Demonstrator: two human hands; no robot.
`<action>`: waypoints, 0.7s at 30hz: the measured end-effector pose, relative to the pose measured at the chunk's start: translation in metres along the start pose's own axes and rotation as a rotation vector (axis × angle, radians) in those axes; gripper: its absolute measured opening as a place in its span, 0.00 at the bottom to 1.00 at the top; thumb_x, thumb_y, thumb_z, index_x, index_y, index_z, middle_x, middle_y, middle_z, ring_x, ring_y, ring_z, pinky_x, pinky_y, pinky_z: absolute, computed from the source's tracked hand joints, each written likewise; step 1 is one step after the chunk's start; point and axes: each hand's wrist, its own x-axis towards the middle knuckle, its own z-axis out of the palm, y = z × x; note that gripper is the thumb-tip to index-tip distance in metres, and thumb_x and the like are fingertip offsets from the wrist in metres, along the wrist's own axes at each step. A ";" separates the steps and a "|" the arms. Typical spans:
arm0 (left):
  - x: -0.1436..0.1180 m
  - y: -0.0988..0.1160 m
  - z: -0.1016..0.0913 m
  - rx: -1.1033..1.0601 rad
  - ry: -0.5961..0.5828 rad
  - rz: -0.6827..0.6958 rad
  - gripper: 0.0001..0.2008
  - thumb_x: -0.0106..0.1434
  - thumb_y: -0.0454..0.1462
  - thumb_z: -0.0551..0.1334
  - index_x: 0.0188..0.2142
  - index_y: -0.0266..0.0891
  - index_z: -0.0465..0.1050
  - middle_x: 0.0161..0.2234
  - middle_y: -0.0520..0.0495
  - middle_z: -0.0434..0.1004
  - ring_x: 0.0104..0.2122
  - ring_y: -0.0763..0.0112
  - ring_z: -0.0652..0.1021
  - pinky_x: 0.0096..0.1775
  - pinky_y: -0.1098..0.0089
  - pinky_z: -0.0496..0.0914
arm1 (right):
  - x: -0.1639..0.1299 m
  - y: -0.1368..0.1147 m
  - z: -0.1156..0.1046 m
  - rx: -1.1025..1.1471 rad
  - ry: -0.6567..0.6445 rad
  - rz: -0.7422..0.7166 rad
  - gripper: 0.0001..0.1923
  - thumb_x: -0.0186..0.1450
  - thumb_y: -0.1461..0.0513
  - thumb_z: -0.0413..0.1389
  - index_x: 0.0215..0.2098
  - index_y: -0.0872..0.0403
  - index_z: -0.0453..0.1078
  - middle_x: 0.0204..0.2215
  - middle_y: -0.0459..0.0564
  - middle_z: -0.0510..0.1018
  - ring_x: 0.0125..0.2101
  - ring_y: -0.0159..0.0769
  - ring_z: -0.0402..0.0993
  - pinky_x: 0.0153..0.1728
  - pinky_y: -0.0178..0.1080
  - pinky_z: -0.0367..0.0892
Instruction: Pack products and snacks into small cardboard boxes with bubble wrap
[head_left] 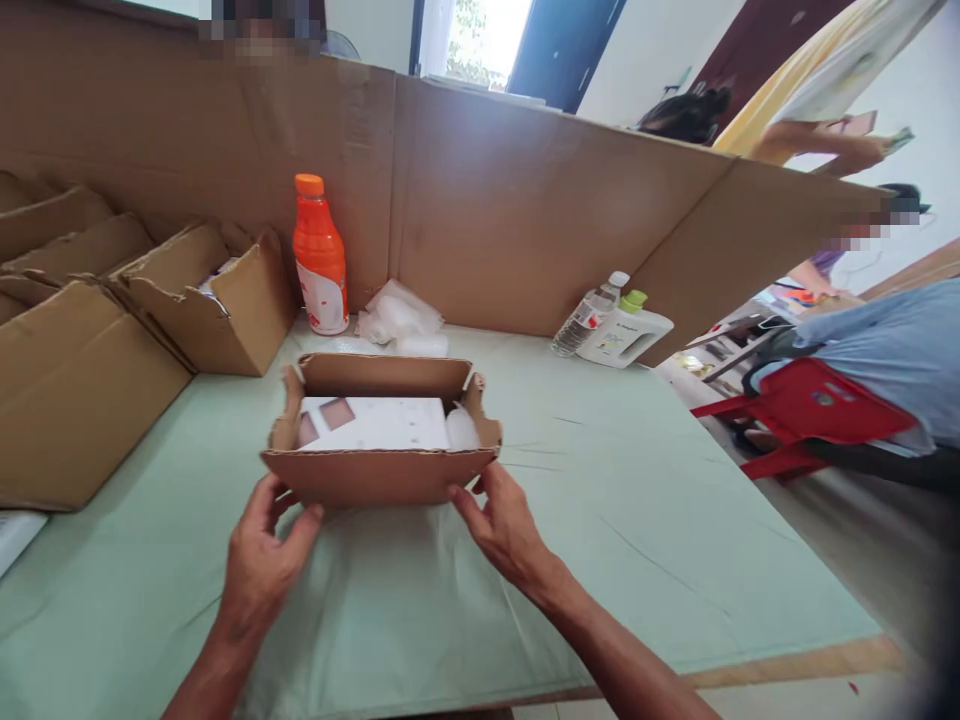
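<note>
A small open cardboard box (375, 476) sits in the middle of the pale green table (615, 470). Inside it lies a white flat item (382, 424) with small square openings, and a clear plastic bag (462, 430) at its right end. My left hand (264, 556) touches the box's near left corner, fingers curled around the edge. My right hand (504, 524) holds the near right corner, thumb on the front wall.
An orange bottle (319, 256) and clear plastic bags (399, 318) stand behind the box. Open cardboard cartons (202, 300) fill the left. A water bottle (588, 314) and white jug (627, 334) sit back right. A cardboard wall (510, 200) rings the table. People sit at right.
</note>
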 end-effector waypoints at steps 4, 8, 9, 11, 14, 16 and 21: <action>-0.024 0.016 0.028 0.011 -0.160 0.111 0.23 0.58 0.43 0.63 0.52 0.37 0.72 0.45 0.40 0.81 0.42 0.59 0.82 0.46 0.62 0.77 | -0.041 0.028 -0.028 -0.071 0.183 0.063 0.11 0.69 0.56 0.53 0.32 0.53 0.69 0.27 0.52 0.76 0.26 0.39 0.73 0.22 0.37 0.70; -0.061 0.002 0.024 0.108 -0.251 0.156 0.24 0.61 0.46 0.64 0.55 0.41 0.73 0.49 0.41 0.81 0.48 0.57 0.81 0.51 0.60 0.75 | -0.113 0.038 -0.041 -0.188 0.301 0.093 0.07 0.69 0.56 0.55 0.37 0.50 0.72 0.30 0.54 0.80 0.31 0.46 0.79 0.25 0.42 0.75; -0.065 -0.003 0.019 0.138 -0.233 0.142 0.24 0.61 0.48 0.64 0.54 0.41 0.74 0.49 0.41 0.81 0.49 0.55 0.81 0.52 0.59 0.75 | -0.124 0.036 -0.039 -0.193 0.306 0.081 0.07 0.68 0.57 0.55 0.40 0.50 0.73 0.34 0.56 0.82 0.36 0.49 0.81 0.31 0.46 0.78; -0.062 -0.011 0.008 0.211 -0.175 0.107 0.25 0.59 0.52 0.64 0.51 0.42 0.76 0.47 0.41 0.83 0.49 0.53 0.81 0.51 0.58 0.75 | -0.134 0.033 -0.031 -0.158 0.280 0.060 0.12 0.68 0.58 0.55 0.49 0.49 0.73 0.44 0.59 0.82 0.47 0.54 0.80 0.44 0.54 0.78; -0.049 -0.011 -0.003 0.316 -0.153 0.116 0.22 0.57 0.55 0.64 0.42 0.43 0.78 0.40 0.45 0.84 0.41 0.55 0.82 0.43 0.61 0.78 | -0.126 0.038 -0.023 -0.021 0.218 0.046 0.24 0.67 0.57 0.57 0.61 0.49 0.67 0.57 0.59 0.76 0.57 0.57 0.73 0.55 0.57 0.72; -0.045 -0.009 -0.008 0.355 -0.183 0.142 0.20 0.56 0.56 0.65 0.36 0.44 0.78 0.34 0.47 0.83 0.31 0.60 0.81 0.31 0.67 0.77 | -0.117 0.048 -0.023 0.091 0.163 0.030 0.33 0.65 0.53 0.61 0.67 0.49 0.62 0.62 0.59 0.71 0.61 0.59 0.68 0.59 0.58 0.68; -0.049 -0.015 -0.012 0.382 -0.197 0.040 0.24 0.54 0.60 0.65 0.27 0.43 0.76 0.22 0.52 0.78 0.17 0.69 0.73 0.19 0.71 0.69 | -0.097 0.079 -0.039 0.326 -0.023 0.034 0.64 0.49 0.38 0.68 0.74 0.51 0.46 0.69 0.62 0.59 0.67 0.60 0.58 0.62 0.59 0.64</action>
